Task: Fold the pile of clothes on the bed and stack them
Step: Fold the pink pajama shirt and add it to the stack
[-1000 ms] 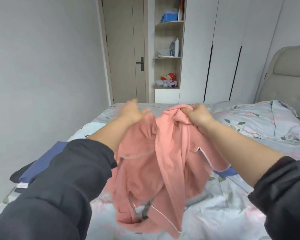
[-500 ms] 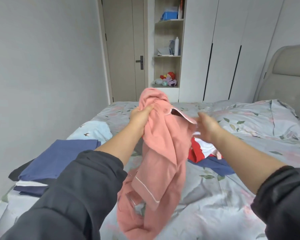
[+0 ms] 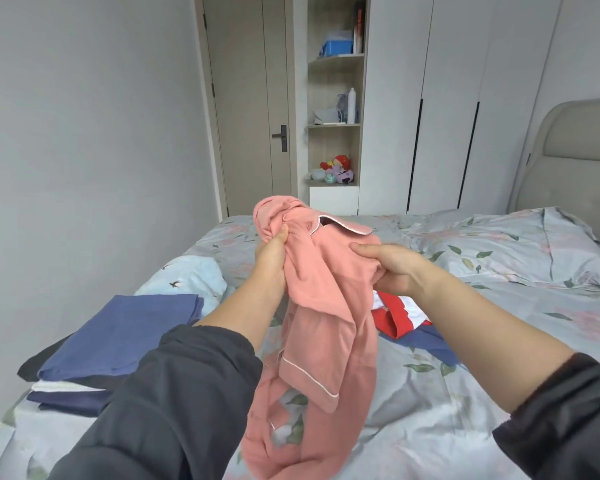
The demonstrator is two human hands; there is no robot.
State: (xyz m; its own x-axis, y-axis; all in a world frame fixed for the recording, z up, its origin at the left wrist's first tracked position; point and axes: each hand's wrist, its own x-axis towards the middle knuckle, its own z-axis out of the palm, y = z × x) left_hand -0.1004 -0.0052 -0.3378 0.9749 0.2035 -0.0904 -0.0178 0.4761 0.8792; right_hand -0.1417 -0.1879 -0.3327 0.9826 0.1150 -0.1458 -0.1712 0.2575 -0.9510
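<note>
Moved: the right hand (image 3: 392, 268), reaching open half a second ago, now pinches the pink pyjama top (image 3: 326, 306) below its collar.
Left hand: the left hand (image 3: 273, 252) stays clenched on the bunched shoulder.
Meaning: probably spreading it out; folding not begun.
Pink top: one, hanging over the bed (image 3: 499, 341).
Folded stack (image 3: 118, 327): one, at the left.
Unfolded: three more; red-and-white garment (image 3: 395, 317), navy piece (image 3: 433, 344), pale blue piece (image 3: 194, 275).

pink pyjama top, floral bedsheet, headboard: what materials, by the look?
The pink pyjama top: probably soft matte cotton knit; it hangs limp and bunches in soft folds, with white piping at the edges. The floral bedsheet: thin matte woven cloth, cotton-like, finely creased. The headboard: beige padded upholstery, smooth; fabric or faux leather, cannot tell.
</note>
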